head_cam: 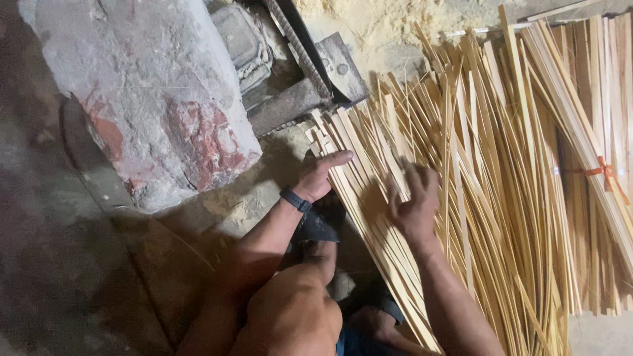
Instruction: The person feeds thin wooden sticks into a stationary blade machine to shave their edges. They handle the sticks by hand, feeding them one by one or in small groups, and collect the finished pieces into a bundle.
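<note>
Left hand (321,173) resting flat on the near edge of the pile of thin bamboo strips (488,198), thumb stretched toward the strip ends at upper left, grip open and closing on nothing. Right hand (414,201) hovering just over the same pile, fingers spread and blurred, grip open too, holding nothing that can be made out.

Strips lying on the floor, fanned from upper left to lower right, long axis running diagonally away from the body toward the lower right. Cut ends bunched near the left hand, just below the dark metal blade and bracket (316,59). Both hands on the left flank of the pile; left hand nearer the strip ends, right hand nearer the middle of the lengths.

Beyond the right hand, more strips spreading rightward, then 1 separate bundle tied with an orange string (603,173) near the right edge, well apart from either hand. Sawdust heap (376,20) at the top, behind the blade.

Left of the hands, a big rough stone block with red patches (151,99) standing close, hemming that side in. Bare concrete floor (59,264) open at lower left. Bent knee (297,310) between the forearms, limiting room toward the body.
</note>
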`<action>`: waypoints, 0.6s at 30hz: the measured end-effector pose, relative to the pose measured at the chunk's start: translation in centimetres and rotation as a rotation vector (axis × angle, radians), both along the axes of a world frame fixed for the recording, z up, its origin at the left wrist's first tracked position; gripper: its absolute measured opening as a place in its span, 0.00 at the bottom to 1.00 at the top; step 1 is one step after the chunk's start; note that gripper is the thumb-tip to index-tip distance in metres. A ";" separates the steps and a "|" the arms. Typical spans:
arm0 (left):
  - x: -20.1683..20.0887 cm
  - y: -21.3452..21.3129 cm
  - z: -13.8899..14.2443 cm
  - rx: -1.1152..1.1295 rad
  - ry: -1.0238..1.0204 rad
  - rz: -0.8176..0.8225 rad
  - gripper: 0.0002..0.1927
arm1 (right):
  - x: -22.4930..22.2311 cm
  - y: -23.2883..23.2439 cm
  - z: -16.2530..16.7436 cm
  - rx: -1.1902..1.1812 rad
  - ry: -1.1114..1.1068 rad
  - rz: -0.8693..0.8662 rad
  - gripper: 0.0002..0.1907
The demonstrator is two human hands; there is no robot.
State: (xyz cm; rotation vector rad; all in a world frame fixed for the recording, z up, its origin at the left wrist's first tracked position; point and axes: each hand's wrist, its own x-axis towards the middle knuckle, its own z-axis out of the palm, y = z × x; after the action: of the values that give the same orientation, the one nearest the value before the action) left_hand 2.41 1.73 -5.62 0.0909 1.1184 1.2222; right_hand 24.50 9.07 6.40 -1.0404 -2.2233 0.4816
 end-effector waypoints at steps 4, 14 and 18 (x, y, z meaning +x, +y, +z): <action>0.2 0.4 0.1 0.081 -0.104 0.031 0.26 | -1.0 -1.0 -0.1 -0.402 0.060 0.184 0.15; 0.2 0.3 -0.9 0.122 -0.144 0.015 0.28 | -4.4 1.0 1.8 -0.141 0.066 0.047 0.08; 0.3 0.2 -1.3 0.011 0.038 0.024 0.26 | -8.2 2.3 2.9 -0.091 0.059 0.044 0.02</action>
State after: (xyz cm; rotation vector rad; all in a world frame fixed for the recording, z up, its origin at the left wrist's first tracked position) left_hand 2.69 1.92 -6.96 0.1096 1.1484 1.2532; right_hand 16.35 11.33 9.34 -1.0121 -2.1939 0.6303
